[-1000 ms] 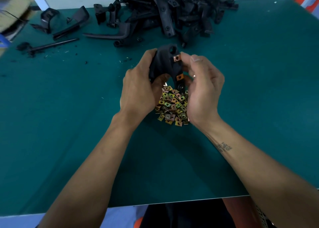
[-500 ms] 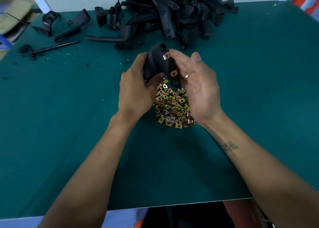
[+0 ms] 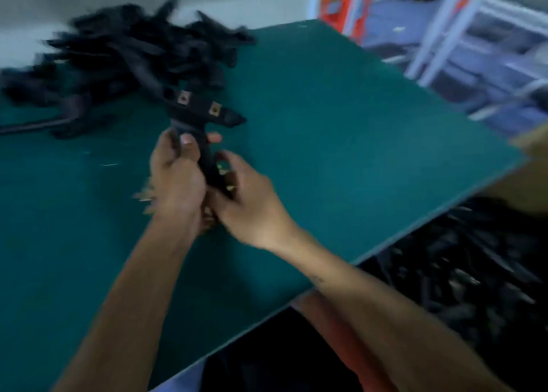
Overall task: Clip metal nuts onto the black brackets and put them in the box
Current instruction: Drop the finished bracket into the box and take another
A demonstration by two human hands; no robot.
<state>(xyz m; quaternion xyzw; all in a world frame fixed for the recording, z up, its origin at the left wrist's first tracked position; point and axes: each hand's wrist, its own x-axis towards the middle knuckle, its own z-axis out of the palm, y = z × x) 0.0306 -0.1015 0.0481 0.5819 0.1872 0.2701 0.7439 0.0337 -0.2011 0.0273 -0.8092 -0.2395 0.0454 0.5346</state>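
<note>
Blurred head view. At centre frame the left hand (image 3: pixel 175 172) grips the stem of a black bracket (image 3: pixel 204 116), thumb and fingers curled round it, so the cross-arm stands clear above the knuckles. Two metal nuts (image 3: pixel 214 108) are already clipped on that arm, side by side, their square faces turned to the camera. The right hand (image 3: pixel 246 196) lies just beside and below the left, fingers curled near the bracket's lower end; blur hides whether it actually clasps the part or is merely touching it. A few loose nuts (image 3: pixel 145 197) show as yellowish streaks beneath the hands.

The green table (image 3: pixel 341 130) fills the middle of the frame. The heap of unfitted brackets (image 3: pixel 127 53) sits in the upper left, within reach for the next pick. The box (image 3: pixel 530 181), lower right, stands beyond the table edge with dark finished parts (image 3: pixel 462 276) inside, positioned so a completed piece can be dropped sideways off the work surface.

Judgement: with both nuts seated, the fitting step appears complete and the transfer to the box is the step in hand.
</note>
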